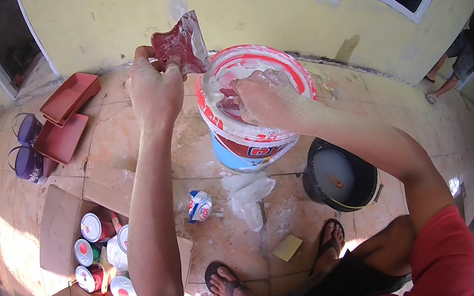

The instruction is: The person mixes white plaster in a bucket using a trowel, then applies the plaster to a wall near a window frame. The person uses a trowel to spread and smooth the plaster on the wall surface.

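Note:
My left hand (157,89) is raised beside the bucket's left rim, its fingers closed on a dark red putty spreader (181,45). White paste coats the right side of that blade. Over the mouth of a large white, red and blue bucket (230,153) is my right hand (270,101), smeared with white. It grips a second dark red putty spreader (230,100), mostly covered by my fingers, against the near-left inside of the bucket. White putty (245,68) clings to the bucket's inner walls; its depth is hidden by my hand.
A black bucket (316,188) of cloudy water stands right of my feet. Nearby lie a plastic bag (250,208), a blue-white packet (199,205) and a yellowish square (287,248). A cardboard box (58,240) of paint cans, red trays (63,140) and purple pails (27,163) are left. Another person (471,46) is far right.

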Demonstrator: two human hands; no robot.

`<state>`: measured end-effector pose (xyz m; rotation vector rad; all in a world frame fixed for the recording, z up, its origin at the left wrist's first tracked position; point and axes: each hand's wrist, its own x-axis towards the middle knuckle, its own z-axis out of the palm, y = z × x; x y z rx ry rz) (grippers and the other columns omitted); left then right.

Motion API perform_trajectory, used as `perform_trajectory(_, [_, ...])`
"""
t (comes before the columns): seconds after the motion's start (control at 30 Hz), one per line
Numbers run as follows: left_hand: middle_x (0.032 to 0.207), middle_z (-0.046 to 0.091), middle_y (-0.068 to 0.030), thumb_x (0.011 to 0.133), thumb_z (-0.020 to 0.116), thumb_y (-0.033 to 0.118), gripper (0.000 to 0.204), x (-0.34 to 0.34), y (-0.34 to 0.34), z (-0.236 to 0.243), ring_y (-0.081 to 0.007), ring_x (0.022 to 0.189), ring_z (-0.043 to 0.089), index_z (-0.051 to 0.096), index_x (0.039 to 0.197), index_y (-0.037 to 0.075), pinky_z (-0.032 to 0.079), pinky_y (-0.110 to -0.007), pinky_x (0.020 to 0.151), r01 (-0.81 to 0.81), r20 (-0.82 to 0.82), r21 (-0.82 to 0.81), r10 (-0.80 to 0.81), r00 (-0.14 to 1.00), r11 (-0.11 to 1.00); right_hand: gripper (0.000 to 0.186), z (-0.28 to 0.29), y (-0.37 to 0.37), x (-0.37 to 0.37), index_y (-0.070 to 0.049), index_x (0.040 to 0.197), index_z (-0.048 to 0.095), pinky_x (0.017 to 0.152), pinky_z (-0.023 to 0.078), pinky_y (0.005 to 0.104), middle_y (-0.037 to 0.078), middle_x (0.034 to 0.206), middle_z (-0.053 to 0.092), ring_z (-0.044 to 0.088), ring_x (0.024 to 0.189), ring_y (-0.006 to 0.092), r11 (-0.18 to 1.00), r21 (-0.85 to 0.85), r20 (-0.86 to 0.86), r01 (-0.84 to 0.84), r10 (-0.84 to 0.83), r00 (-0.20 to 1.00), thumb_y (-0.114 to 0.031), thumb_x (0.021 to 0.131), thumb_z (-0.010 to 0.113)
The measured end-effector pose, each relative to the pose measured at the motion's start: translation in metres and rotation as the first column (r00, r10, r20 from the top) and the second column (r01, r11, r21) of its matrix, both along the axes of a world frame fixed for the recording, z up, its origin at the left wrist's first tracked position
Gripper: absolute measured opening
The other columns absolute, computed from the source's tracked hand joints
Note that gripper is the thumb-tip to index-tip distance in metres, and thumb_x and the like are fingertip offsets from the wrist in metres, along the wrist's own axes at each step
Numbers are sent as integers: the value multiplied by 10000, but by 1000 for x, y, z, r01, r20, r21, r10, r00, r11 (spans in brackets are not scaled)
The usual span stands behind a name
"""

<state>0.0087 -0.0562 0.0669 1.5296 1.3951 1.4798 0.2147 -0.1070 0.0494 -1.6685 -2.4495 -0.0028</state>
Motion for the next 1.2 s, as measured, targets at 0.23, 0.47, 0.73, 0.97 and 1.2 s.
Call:
perform_trajectory(0.23, [822,763,-146,917,687,125,232,-16,-5,-4,-204,732,766,599,1075,-21,570,-344,688,10,-6,-52,-11,1000,999,350,24,55,39,21,1138,727,936,544,515,260,1049,725,684,1034,437,935,64,-86,350,-344,935,-201,872,674])
perform_trajectory(0.47, [907,747,-171,983,625,36,212,-57,-78,-49,-200,735,761,531,1152,-50,588,-299,587,139,249,-281,-67,966,950,394,21,-47,70,-98,1196,740,933,553,437,102,1190,730,679,1081,304,953,297,190,-60,2,982,-39,808,706])
perform_trajectory(0.73, [900,738,-169,997,632,21,205,-5,-138,-143,-189,725,751,496,1136,-42,629,-326,590,246,523,-363,-23,852,899,391,-6,-142,55,-66,1202,729,844,521,402,50,1249,700,653,1080,269,825,425,504,-372,125,854,-100,816,675])
perform_trajectory(0.97, [918,748,-180,1006,629,34,200,7,-137,-142,-192,736,753,475,1118,-31,636,-338,602,221,613,-284,0,790,933,389,-39,-145,31,-37,1193,735,862,500,431,102,1302,677,629,1099,313,828,363,571,-427,164,804,-151,831,650])
perform_trajectory(1.2, [905,758,-191,977,607,-8,192,3,-120,-138,-203,707,762,504,1123,-78,623,-326,559,199,637,-253,8,771,947,401,-34,-105,-15,-1,1169,719,856,490,442,125,1242,669,615,1097,311,847,370,574,-381,114,811,-149,802,656])
